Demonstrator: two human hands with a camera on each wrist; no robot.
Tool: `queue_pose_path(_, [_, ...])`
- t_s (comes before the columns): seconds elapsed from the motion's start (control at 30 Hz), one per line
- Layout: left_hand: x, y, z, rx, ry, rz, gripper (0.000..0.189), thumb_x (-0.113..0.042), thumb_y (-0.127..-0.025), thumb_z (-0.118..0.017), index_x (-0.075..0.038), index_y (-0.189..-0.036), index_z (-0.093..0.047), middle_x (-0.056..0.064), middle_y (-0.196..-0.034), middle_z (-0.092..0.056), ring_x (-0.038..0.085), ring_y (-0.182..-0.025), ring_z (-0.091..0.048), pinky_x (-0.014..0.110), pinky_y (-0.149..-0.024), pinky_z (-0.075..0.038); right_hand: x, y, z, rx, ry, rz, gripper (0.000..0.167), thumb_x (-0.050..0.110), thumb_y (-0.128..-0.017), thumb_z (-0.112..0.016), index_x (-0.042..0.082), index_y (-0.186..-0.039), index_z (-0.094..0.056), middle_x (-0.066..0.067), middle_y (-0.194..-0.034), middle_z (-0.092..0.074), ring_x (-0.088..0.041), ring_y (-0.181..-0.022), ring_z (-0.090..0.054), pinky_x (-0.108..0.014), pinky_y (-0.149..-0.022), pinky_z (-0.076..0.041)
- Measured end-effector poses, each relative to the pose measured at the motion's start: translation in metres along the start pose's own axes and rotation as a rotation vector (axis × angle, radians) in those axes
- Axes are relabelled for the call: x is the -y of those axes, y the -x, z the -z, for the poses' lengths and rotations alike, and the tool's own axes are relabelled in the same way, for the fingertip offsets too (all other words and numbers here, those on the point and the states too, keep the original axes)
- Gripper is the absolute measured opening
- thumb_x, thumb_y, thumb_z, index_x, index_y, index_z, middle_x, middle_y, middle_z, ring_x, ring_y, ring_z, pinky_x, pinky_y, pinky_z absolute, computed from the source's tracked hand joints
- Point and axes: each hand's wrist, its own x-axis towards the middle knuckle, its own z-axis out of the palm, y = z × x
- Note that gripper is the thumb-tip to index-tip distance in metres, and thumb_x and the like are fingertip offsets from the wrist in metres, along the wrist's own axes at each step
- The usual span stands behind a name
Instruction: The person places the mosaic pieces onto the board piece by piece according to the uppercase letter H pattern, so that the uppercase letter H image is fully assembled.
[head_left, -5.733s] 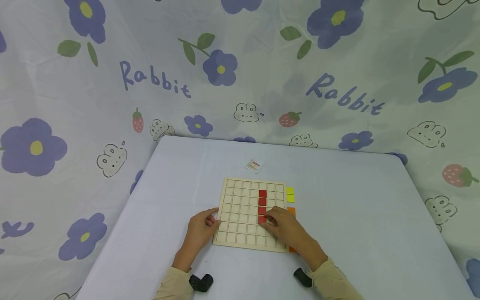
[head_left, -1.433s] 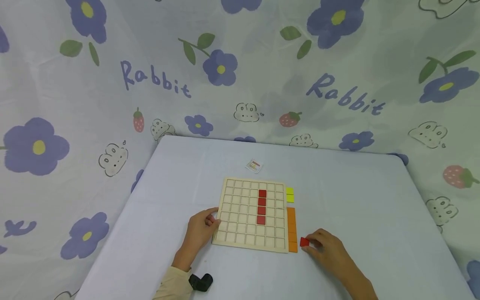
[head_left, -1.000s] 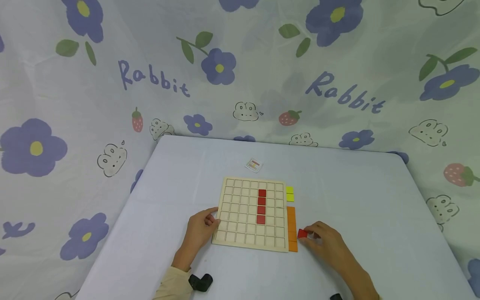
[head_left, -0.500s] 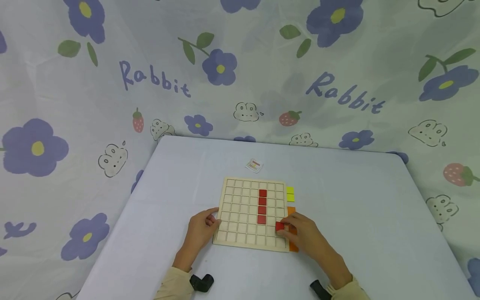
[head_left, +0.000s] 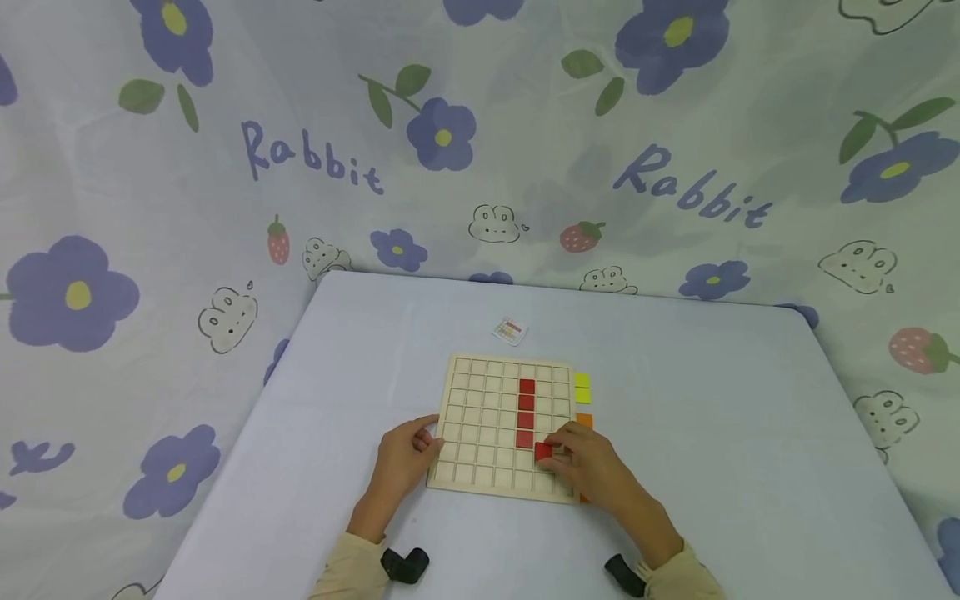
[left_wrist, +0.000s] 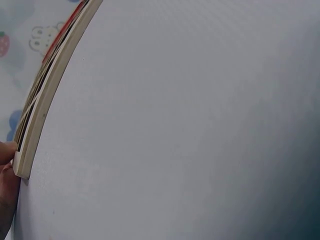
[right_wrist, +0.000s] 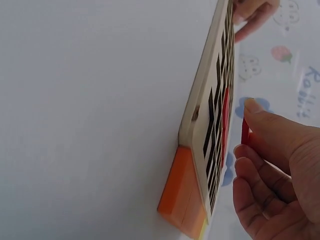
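My right hand (head_left: 596,467) pinches a red square tile (head_left: 543,452) between thumb and fingers over the lower right of a wooden grid board (head_left: 480,433). In the right wrist view this tile (right_wrist: 245,131) is seen edge-on, apart from the board's surface. Several red tiles (head_left: 527,402) lie in one column of the grid, up and to the left of the held one. At the left edge of the board, my left hand (head_left: 405,457) holds on with thumb and index finger; the left wrist view shows the thumb (left_wrist: 7,151) at a board corner.
Orange tiles (head_left: 585,420), partly behind my right hand, line the board's right side. Yellow tiles (head_left: 582,388) sit beyond them. A small printed card (head_left: 511,331) lies behind the board on the white table (head_left: 690,375). A patterned cloth hangs at the back.
Earlier my right hand was at the column of red tiles, then right of the board with another red tile. It has carried that tile left over the grid. The left hand stays put.
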Motion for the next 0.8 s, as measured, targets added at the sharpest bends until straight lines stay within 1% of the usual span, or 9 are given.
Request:
queue_pose_path(0.1, [0.001,0.0,0.0,0.002,-0.001,0.0,0.038,-0.005,-0.087,-0.075,-0.002,-0.124,-0.07,0.004,-0.081,-0.065,0.009,-0.07,-0.056,0.017,-0.059,-0.045,0.003,-0.002,-0.005,0.002,0.009,-0.001,0.027,0.02,-0.076,-0.088,0.013,-0.098,-0.076,0.007,-0.092,-0.068,-0.003,-0.078,-0.056,-0.018,-0.068,-0.051])
queue_pose_path(0.23, [0.002,0.0,0.0,0.001,0.0,-0.012,0.038,-0.005,-0.087,-0.075,-0.002,-0.124,-0.07,0.004,-0.081,-0.065,0.008,-0.07,-0.055,0.018,-0.059,-0.044,0.007,-0.005,-0.011,0.042,0.035,-0.039,0.025,0.023,-0.078,-0.086,0.012,-0.098,-0.076,0.006,-0.093,-0.068,-0.005,-0.08,-0.057,-0.02,-0.072,-0.053])
queue_pose_path(0.43, [0.003,0.0,-0.001,-0.012,0.002,-0.009,0.038,-0.006,-0.086,-0.076,-0.004,-0.124,-0.071,0.003,-0.08,-0.064,0.007,-0.069,-0.055,0.017,-0.059,-0.045,0.01,-0.008,-0.017,0.09,0.064,-0.066,0.027,0.027,-0.081,-0.084,0.012,-0.102,-0.076,0.007,-0.093,-0.067,-0.002,-0.078,-0.05,-0.018,-0.068,-0.046])
queue_pose_path(0.6, [0.004,0.0,-0.002,-0.015,0.004,-0.007,0.038,-0.006,-0.086,-0.077,-0.004,-0.124,-0.071,0.003,-0.08,-0.064,0.007,-0.069,-0.055,0.017,-0.059,-0.045,0.014,-0.009,-0.019,0.103,0.068,-0.093,0.026,0.027,-0.081,-0.084,0.013,-0.101,-0.075,0.007,-0.094,-0.066,-0.002,-0.078,-0.048,-0.017,-0.067,-0.044])
queue_pose_path(0.8, [0.003,0.0,-0.002,-0.001,0.006,-0.013,0.039,-0.005,-0.086,-0.076,-0.002,-0.125,-0.07,0.004,-0.081,-0.064,0.008,-0.07,-0.055,0.018,-0.058,-0.044,0.019,-0.011,-0.019,0.114,0.062,-0.109,0.026,0.025,-0.081,-0.085,0.011,-0.1,-0.075,0.006,-0.092,-0.064,-0.002,-0.076,-0.047,-0.017,-0.065,-0.042])
